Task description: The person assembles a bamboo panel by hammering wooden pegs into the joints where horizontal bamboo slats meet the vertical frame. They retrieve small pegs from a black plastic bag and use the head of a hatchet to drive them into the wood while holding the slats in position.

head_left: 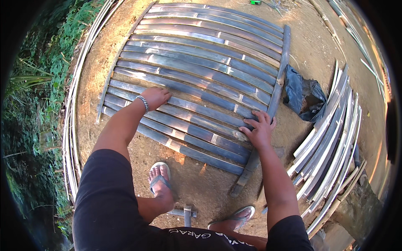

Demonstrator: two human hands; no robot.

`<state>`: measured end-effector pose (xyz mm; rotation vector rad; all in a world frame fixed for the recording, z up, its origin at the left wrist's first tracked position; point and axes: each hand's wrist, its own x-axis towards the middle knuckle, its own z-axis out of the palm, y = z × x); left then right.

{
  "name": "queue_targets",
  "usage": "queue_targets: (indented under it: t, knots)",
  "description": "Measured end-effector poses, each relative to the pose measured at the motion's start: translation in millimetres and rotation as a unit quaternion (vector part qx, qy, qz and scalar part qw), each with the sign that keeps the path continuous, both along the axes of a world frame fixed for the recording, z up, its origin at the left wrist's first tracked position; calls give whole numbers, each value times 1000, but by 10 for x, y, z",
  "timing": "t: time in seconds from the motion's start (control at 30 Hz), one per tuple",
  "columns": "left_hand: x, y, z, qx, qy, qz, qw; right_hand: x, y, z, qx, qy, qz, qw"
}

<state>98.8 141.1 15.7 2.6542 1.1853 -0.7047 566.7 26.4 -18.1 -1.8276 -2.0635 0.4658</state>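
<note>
A wide panel of split bamboo slats (194, 69) lies on the ground in front of me, the slats running crosswise between two poles. My left hand (155, 99), with a chain bracelet at its wrist, is closed over a bamboo slat (201, 109) left of the panel's middle; its fingertips curl at the slat's far edge and its thumb is hidden. Near that slat's right end, my right hand (261, 129) has its thumb on the near side and its fingers on the far side. The right pole (283, 69) runs just beside this hand. Light joint bands mark the dark slats.
To the right are a crumpled black plastic bag (296, 90) and a stack of loose bamboo strips (331, 142). Long thin poles (72, 125) line the left edge beside green plants (46, 79). A short wooden piece (187, 215) lies between my sandalled feet. A green tool (255, 2) shows at the far edge.
</note>
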Motion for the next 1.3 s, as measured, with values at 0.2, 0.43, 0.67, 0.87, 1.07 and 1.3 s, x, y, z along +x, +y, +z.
queue_targets:
  t: [0.2,0.43,0.67,0.87,1.07,1.3]
  knots:
    - [-168,-46,-162,45,-23,-23,998,-36,-7,-25,1,-12,-7,1000]
    - [-151,-62,-149,43,-35,-14,998,-39,-18,-67,18,-9,-3,1000]
    - [-47,77,-77,42,-18,-15,999,-23,2,-118,32,-6,-13,999]
    - [-47,79,-127,41,-11,-3,999,-36,-3,-105,31,-2,-14,999]
    - [-48,-55,-106,79,-73,50,993,-74,-2,-80,19,-8,-15,1000]
    - [-27,-549,-21,98,-208,140,963,93,-48,-37,28,29,16,999]
